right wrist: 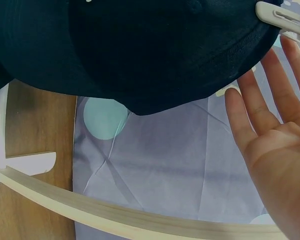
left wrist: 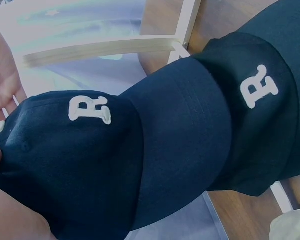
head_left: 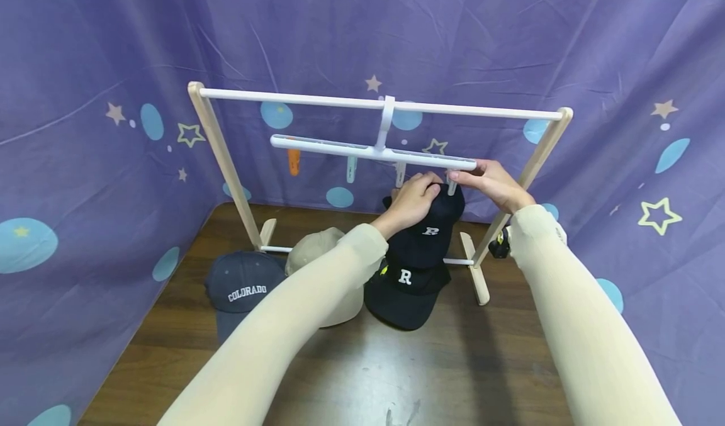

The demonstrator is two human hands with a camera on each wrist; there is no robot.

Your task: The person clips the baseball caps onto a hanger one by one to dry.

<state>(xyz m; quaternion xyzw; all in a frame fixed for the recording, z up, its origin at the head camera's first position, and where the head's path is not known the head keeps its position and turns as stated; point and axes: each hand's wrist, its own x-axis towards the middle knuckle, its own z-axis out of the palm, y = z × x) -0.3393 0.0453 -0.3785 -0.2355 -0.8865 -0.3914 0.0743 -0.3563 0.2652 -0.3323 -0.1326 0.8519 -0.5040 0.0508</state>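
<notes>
A black cap (head_left: 432, 229) with a white R hangs crown up under the right end of a white clip hanger (head_left: 328, 146). My left hand (head_left: 412, 201) grips the cap's crown near its top. At the hanger's right end, my right hand (head_left: 498, 184) pinches a pale clip (head_left: 452, 185) between thumb and fingers, its other fingers stretched out. In the right wrist view that clip (right wrist: 282, 19) overlaps the edge of the crown. Right below, a second black cap (head_left: 405, 294) with an R rests on the table, overlapped by the held cap's brim.
The hanger hooks over the top bar of a wooden rack (head_left: 226, 155). An orange clip (head_left: 294, 162), a teal clip (head_left: 351, 169) and a grey clip (head_left: 400, 174) hang from it. A beige cap (head_left: 314, 250) and a dark blue Colorado cap (head_left: 246, 284) lie left on the wooden table (head_left: 430, 369).
</notes>
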